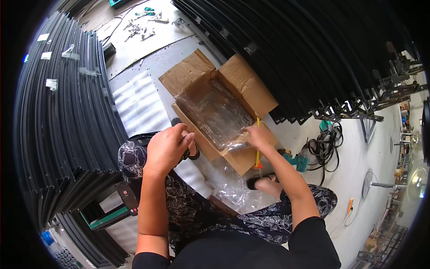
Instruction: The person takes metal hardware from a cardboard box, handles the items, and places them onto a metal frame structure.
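The cardboard box [248,87] is plain brown, its plastic liner [219,114] clear with whitish glints, and the narrow strip [258,152] at its near right end is yellow. Black covers the stacked frames on the left [67,116], dotted with pale tape patches, and the dark stack on the far right [277,58], while the sheet [139,103] left of the box is white with soft grey bands. Nearest, the plain black shirt [224,251] meets black trousers [273,224] patterned with white floral outlines; to the right, a teal-and-black power tool [299,161] adjoins black cable [327,143].
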`<state>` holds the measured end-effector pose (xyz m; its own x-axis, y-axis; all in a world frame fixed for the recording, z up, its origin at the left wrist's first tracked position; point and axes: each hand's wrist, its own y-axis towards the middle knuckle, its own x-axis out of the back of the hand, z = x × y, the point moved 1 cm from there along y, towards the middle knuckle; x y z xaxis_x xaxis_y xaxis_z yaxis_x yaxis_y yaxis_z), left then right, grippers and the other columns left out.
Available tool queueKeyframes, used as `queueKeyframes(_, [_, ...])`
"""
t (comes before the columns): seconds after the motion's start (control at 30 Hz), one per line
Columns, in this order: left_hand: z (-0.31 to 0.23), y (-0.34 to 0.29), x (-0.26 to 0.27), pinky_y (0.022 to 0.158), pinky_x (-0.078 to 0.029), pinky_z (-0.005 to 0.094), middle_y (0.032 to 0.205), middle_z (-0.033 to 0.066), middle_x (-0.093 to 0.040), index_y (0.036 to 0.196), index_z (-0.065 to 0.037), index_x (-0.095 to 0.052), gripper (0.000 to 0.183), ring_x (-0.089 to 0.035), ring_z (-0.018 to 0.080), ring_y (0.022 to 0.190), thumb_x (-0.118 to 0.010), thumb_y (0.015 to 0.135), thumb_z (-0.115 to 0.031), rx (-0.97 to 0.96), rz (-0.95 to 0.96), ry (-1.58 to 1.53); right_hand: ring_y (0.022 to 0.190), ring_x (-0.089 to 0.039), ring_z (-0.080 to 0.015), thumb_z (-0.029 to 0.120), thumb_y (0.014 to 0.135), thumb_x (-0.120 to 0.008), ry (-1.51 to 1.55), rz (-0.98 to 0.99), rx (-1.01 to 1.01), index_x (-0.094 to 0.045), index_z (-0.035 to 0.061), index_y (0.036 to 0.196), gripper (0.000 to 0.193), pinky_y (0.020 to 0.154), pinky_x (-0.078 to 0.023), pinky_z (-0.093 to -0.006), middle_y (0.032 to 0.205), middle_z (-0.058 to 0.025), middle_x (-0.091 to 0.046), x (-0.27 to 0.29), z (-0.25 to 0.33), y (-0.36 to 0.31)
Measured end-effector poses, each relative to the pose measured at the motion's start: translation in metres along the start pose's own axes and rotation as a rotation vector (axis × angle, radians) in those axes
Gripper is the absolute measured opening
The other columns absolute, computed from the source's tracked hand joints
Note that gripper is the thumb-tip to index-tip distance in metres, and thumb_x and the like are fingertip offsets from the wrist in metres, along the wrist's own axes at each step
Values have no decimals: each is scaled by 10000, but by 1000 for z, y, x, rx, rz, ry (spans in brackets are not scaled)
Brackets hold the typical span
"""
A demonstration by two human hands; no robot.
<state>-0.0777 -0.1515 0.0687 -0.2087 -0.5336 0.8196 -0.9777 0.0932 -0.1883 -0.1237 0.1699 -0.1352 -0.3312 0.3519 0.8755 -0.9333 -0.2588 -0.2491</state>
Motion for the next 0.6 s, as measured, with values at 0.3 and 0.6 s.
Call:
queueKeyframes(0.3, [-16, 8, -15, 661, -471, 435, 752, 146, -635, 855, -49, -587, 284, -610, 349, 760, -573, 856, -333, -47, 23, 76, 893, -571, -290, 89, 710, -634, -297, -73, 104, -612, 96, 936, 227, 714, -478, -430, 936, -95, -615, -73, -9, -37])
queueKeyframes(0.6, [-33, -2, -89, 693, -505, 380, 869, 137, -662, 1042, -27, -609, 403, -643, 279, 792, -583, 869, -391, -168, 56, 20, 800, -619, -153, 219, 856, -627, 1651, 514, -344, -544, 63, 1139, 333, 623, -528, -293, 932, -51, -623, 33, 73, -107])
